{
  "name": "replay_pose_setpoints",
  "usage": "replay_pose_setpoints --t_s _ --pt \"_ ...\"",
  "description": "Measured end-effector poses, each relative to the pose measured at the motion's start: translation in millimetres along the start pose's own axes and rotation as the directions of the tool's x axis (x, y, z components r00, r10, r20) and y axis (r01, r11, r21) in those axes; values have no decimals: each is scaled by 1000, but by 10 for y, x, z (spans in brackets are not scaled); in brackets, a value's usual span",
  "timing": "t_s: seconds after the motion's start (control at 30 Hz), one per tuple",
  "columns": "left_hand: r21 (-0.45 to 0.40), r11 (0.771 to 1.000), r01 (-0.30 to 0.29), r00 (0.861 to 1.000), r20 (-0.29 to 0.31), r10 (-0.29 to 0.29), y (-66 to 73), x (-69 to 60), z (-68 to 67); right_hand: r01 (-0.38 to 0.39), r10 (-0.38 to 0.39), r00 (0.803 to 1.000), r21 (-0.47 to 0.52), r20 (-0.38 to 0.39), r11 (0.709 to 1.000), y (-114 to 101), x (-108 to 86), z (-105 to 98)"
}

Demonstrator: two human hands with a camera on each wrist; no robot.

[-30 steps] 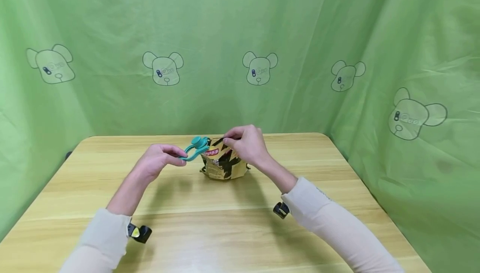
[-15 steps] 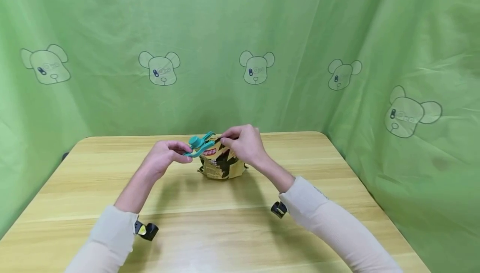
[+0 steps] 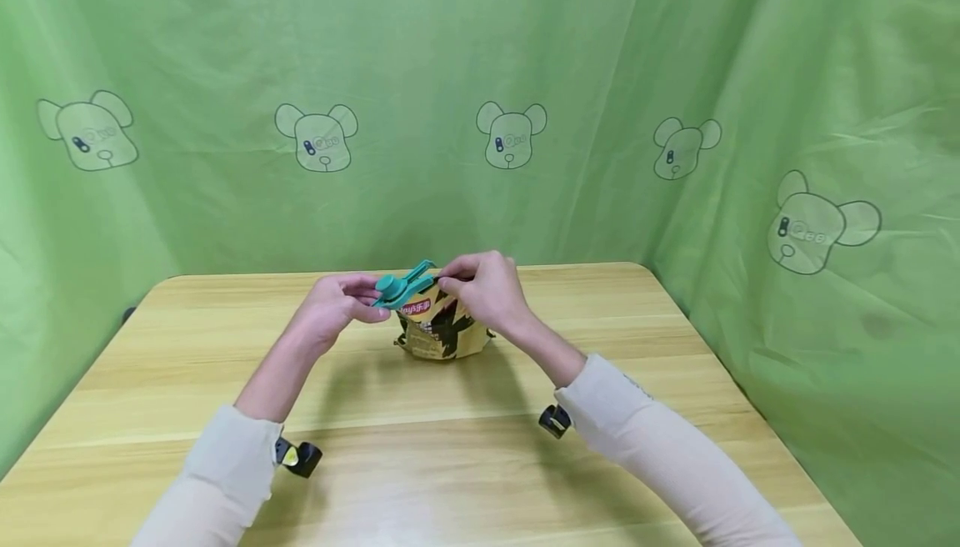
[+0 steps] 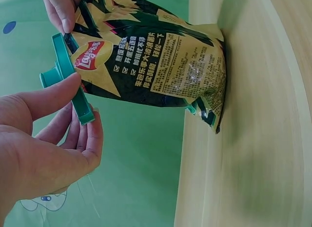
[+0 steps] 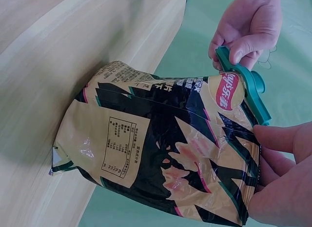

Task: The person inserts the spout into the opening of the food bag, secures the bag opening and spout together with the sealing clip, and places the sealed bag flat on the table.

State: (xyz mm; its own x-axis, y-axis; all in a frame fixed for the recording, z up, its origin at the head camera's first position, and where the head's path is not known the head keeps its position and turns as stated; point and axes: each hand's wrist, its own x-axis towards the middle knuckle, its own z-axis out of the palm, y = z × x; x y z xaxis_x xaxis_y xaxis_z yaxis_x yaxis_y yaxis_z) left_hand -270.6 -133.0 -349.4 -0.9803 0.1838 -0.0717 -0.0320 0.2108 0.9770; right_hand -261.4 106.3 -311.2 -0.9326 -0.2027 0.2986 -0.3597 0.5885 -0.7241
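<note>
A teal bag clip (image 3: 408,288) with a round cap is pinched at its near end between the thumb and fingers of my left hand (image 3: 326,313). Its two bars stand slightly apart at the far end, at the top edge of a gold and black potato chip bag (image 3: 446,335). The bag stands upright on the table. My right hand (image 3: 489,290) pinches the bag's top edge at its right part. In the right wrist view, the clip (image 5: 254,96) lies along the bag's top beside the red label, its far end close to my right thumb (image 5: 278,138).
The wooden table (image 3: 420,464) reaches back to a green curtain (image 3: 420,47) printed with bear heads. More curtain hangs along both sides. A black wrist camera (image 3: 302,458) sits below my left sleeve, another camera (image 3: 555,420) below my right.
My left hand has moved right and slightly up, bringing the clip over the bag's top edge. The clip's bars have come closer together. My right hand keeps its pinch on the bag.
</note>
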Motion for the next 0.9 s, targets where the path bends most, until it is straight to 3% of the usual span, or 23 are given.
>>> replay_pose_setpoints --t_s 0.9 --pt "166 985 -42 997 -64 53 89 -57 64 -15 15 1000 3 0 1000 -7 0 3"
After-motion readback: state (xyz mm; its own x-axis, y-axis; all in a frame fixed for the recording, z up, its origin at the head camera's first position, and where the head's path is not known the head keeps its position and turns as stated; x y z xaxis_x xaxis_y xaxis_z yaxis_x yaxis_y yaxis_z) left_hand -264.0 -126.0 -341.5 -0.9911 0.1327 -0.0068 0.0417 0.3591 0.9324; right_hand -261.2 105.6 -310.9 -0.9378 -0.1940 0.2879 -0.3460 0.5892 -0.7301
